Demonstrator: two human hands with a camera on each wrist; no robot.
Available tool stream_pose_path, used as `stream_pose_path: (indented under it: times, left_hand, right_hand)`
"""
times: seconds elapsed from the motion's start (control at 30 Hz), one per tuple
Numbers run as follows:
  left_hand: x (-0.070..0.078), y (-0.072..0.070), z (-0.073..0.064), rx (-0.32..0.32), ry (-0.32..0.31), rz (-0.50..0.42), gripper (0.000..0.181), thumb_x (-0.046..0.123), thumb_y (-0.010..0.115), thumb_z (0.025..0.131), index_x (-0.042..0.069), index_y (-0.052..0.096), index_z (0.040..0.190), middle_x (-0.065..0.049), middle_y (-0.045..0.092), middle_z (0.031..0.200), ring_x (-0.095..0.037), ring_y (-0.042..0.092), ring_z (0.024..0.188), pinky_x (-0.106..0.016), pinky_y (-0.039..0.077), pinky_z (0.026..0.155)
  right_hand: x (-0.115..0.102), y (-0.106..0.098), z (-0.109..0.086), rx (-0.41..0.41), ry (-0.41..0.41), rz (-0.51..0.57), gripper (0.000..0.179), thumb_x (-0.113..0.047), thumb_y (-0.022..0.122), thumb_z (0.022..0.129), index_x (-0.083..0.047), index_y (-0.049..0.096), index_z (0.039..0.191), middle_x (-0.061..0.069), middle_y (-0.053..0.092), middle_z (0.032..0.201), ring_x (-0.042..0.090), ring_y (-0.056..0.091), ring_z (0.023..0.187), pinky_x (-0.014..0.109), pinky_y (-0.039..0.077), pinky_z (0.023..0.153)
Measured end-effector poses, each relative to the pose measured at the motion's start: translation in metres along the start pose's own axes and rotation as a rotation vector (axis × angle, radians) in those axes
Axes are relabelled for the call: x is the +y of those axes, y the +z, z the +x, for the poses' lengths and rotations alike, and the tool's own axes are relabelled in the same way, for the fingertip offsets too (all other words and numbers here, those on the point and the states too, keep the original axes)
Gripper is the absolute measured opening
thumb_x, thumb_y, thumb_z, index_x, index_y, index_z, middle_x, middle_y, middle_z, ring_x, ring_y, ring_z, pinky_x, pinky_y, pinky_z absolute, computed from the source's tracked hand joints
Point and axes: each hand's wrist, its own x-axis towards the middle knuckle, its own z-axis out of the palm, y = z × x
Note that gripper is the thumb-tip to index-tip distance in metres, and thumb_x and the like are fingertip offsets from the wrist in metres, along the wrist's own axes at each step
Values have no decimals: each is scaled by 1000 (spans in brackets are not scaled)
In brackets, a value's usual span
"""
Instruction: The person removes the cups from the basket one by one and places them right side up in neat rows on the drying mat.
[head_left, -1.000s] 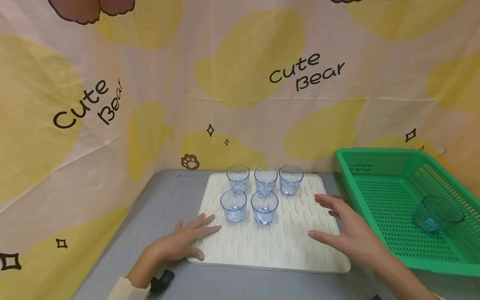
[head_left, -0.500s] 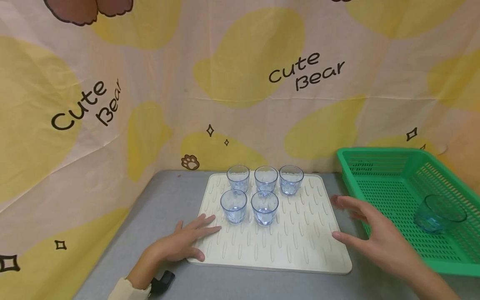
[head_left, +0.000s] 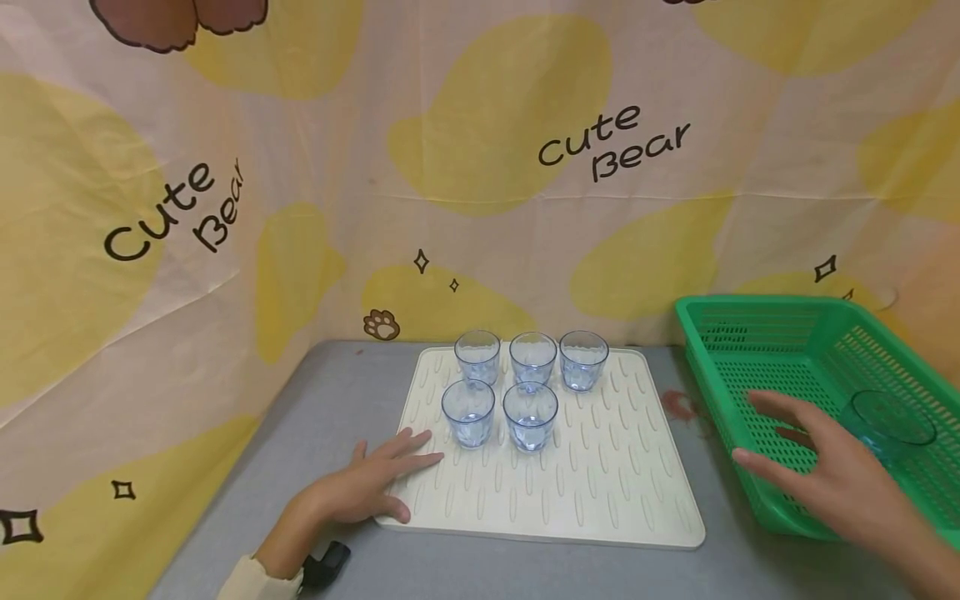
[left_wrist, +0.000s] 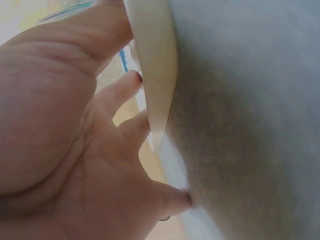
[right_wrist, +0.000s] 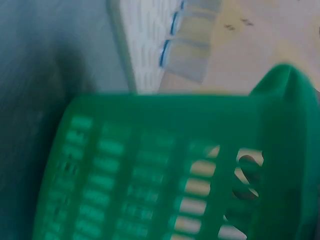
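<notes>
My left hand [head_left: 367, 483] rests with spread fingers on the left front corner of a white ridged mat [head_left: 600, 492]; the left wrist view shows fingertips at the mat's edge [left_wrist: 155, 60]. Several clear bluish glasses stand upright on the mat, three at the back and two in front, among them the front right glass [head_left: 530, 417]. My right hand [head_left: 840, 467] hovers over the near left side of a green basket [head_left: 705, 383], fingers apart and holding nothing. Inside the basket one more glass [head_left: 892, 417] is partly hidden behind that hand.
A grey table [head_left: 352, 392] carries the mat and the basket. Behind and to the left hangs a cloth [head_left: 480, 208] with yellow patches and printed words. The basket's slotted wall [right_wrist: 150, 165] fills much of the right wrist view.
My right hand has moved right, from above the mat's right side to over the basket. The left hand and the glasses on the mat have stayed where they were.
</notes>
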Motion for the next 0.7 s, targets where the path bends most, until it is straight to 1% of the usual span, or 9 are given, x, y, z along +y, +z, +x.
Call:
stream_pose_path:
  times: [0.07,0.1,0.13,0.23,0.33,0.43,0.53,0.6,0.7]
  left_hand:
    - [-1,1,1,-2,-3,1,82,37,78,76,34,43,150,-5,26,166,-39,15,154,-84,-3,104]
    - [-1,1,1,-2,-6,0,82,37,78,76,35,43,150,-4,26,166,-39,15,154,-84,-3,104]
    - [-1,2,1,-3,-6,-1,82,37,78,76,35,43,150,-4,25,166,-39,14,154,-84,-3,104]
    - [-2,2,2,-5,-5,-7,82,38,78,76,35,43,150,-4,25,166,-39,14,154,-84,-4,104]
    - [-2,2,2,-5,-7,-5,82,38,78,76,35,43,150,-4,25,166,-39,14,154,-84,-4,104]
    - [-1,2,2,-7,-14,-2,82,38,78,76,36,43,150,-3,25,166,-37,14,155,-84,-3,105]
    - [-1,1,1,-6,-9,0,82,38,78,76,34,43,151,-4,25,166,-39,14,154,-84,-3,104]
    - [0,1,0,-4,-3,1,83,39,77,76,33,43,151,-5,25,166,-40,14,154,-84,-3,104]
    - [0,1,-1,-1,8,-1,83,39,77,76,32,43,151,-7,26,166,-41,14,154,-85,-3,103]
  right_hand:
    - [6,-4,0,-13,18,-13,78,-38,75,88,-23,35,153,19,48,149,42,54,118,25,47,79]
    - [9,-6,0,-19,27,-20,78,-38,74,89,-22,34,154,20,47,150,44,53,119,34,49,82]
    - [12,-8,1,-27,37,-30,80,-39,72,90,-20,31,156,23,45,151,52,50,118,43,48,82]
    - [22,-13,2,-29,47,-50,82,-38,71,92,-12,28,157,31,40,150,60,47,116,65,42,81]
    - [33,-19,6,-20,62,-95,85,-39,70,92,-6,26,156,37,38,147,63,45,113,67,40,81]
    - [45,-25,9,-18,76,-144,87,-41,68,92,0,25,155,42,33,145,64,40,113,69,38,83]
    - [57,-29,12,-1,86,-185,88,-42,67,93,7,23,153,46,28,143,67,32,119,73,32,86]
    - [65,-31,13,22,81,-184,88,-39,68,93,9,23,152,47,26,144,67,26,126,76,27,90]
    - [78,-32,13,53,78,-177,90,-37,68,93,11,20,152,47,20,147,68,15,133,80,16,97]
